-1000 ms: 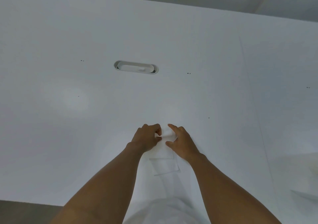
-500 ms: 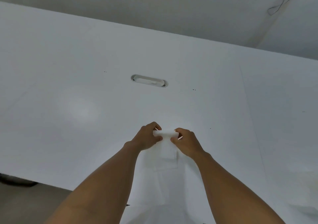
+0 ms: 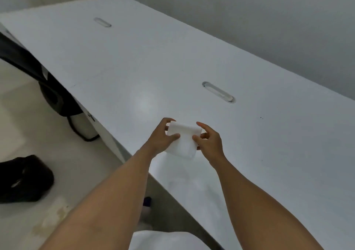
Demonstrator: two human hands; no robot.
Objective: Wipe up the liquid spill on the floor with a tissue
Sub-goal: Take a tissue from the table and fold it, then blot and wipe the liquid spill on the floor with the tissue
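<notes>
White tissue (image 3: pixel 183 141) is being pinched by left hand (image 3: pixel 160 137) and right hand (image 3: pixel 208 142) above the table (image 3: pixel 269 153); folding it thick should help absorb the yellowish spill (image 3: pixel 51 217).

The light here is soft and rather cool, coming from above. It makes one pale glare patch on the white table (image 3: pixel 143 103) in front of me. My forearms throw only weak shadows. The picture is a little soft everywhere, and the table edges bend from the wide lens. The black object (image 3: pixel 23 178) on the floor (image 3: pixel 38 138) is blurred, without detail.
</notes>
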